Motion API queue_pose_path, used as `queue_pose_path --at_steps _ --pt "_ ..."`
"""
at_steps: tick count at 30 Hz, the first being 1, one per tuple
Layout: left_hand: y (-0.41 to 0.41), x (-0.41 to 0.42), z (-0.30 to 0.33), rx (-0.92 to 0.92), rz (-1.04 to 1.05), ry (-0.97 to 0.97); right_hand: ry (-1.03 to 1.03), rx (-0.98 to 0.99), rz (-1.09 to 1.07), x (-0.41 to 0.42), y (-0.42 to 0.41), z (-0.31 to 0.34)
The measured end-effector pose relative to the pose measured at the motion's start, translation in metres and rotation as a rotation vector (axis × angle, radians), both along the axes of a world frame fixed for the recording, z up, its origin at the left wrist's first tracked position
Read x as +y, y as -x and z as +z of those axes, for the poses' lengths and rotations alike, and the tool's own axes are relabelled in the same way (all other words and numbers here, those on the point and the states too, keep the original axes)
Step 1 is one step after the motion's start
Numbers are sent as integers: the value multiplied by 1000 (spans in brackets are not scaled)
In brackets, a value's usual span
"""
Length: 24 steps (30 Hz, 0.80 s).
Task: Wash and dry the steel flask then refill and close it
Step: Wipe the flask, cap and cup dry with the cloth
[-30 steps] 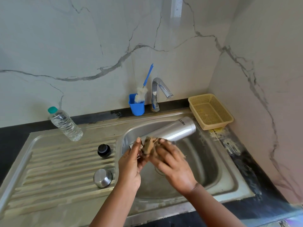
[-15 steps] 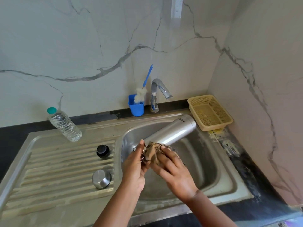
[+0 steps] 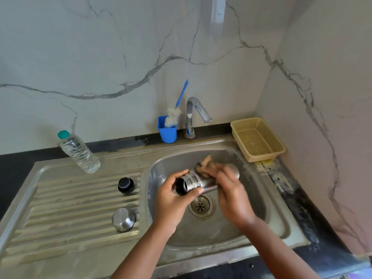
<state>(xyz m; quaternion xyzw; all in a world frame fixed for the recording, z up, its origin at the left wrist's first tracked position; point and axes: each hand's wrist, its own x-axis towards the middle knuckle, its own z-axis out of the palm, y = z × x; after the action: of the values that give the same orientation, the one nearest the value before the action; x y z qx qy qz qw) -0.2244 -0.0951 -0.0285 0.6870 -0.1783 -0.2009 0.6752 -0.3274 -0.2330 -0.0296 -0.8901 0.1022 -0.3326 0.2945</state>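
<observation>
From the head view, your left hand (image 3: 173, 200) curls round the threaded neck of the steel flask (image 3: 203, 181), holding it level over the sink (image 3: 277, 222), likely so drips fall toward the drain. Your right hand (image 3: 231, 196), blurred, clamps a brown scrubber (image 3: 204, 167) against the flask's body, apparently scrubbing the outside. The black stopper (image 3: 125, 184) and steel cap (image 3: 123, 219) sit apart on the drainboard, out of the way. The water bottle (image 3: 78, 152) stands behind them, probably for refilling.
</observation>
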Motion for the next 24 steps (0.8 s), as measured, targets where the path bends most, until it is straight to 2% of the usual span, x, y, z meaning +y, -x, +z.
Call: queue_pose_path --at_steps 1,3,5,8,12,14,16,18,19,21,24 --pt "-1 -1 -1 -52 -22 -28 12 6 93 12 -1 5" --pt "-3 -2 0 -27 -69 -15 85 12 239 26 0 10" --pt "-4 0 -3 -40 -60 -11 127 12 280 24 1 7" --pt "-5 7 -8 -195 -44 -130 41 41 168 5 -3 -1" --pt "-4 16 -3 -331 -131 -69 -111 123 -54 -44 -7 -24" --pt "-4 20 0 -496 -195 -75 -334 207 -153 -66 -6 -33" --pt "-4 23 5 -613 -253 -76 -811 186 -211 -76 -2 -37" --pt "-9 25 9 -647 -301 -60 -1275 103 -200 -78 4 -40" --pt "-12 26 11 -639 -331 -52 -1435 72 -169 -77 7 -43" --pt "-19 29 15 -593 -398 -31 -1605 63 -101 -72 12 -47" --pt "-32 36 23 -532 -517 -23 -1690 25 -102 -61 12 -48"
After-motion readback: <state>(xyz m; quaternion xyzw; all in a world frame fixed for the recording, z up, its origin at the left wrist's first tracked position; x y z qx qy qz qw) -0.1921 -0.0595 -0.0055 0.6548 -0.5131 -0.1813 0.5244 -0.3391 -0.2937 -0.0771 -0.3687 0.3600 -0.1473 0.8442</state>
